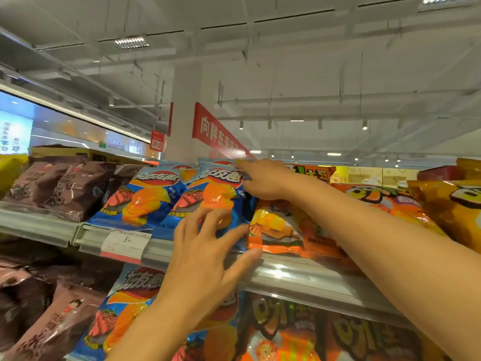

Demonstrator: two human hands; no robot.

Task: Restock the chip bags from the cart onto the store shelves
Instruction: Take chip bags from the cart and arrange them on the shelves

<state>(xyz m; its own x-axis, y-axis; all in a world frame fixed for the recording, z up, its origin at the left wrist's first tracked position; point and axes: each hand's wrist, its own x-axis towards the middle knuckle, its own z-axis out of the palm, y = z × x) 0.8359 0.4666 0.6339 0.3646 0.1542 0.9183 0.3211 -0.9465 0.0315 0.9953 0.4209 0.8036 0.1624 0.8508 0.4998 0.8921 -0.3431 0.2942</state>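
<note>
- Nearest to us, our left hand (208, 246) is spread open, its straight fingers pressed flat against the lower front of the blue chip bag (213, 196), the thumb lying along the shelf rail (299, 277).
- Just beyond, our right hand (263, 181) reaches across from the right and holds the same bag at its upper right corner; the fingers seem curled round the top seal, though the far side of the grip is hidden from us.
- The blue chip bag stands on the upper shelf, leaning slightly back, touching a matching blue bag (145, 196) on its left and overlapping an orange bag (276, 230) on its right.
- We judge the bag light, air-filled and soft, with glossy, slippery film and brittle chips inside; squeezing the middle could crush them.
- We would take hold at the flat crimped seal on top or along the side edges, and only push the face with a flat palm.
- A price tag (125, 243) sits in the rail to the left, beside brown bags (59, 186).
- Farther off, a red hanging sign (216, 131) and the white ceiling (286, 61).
</note>
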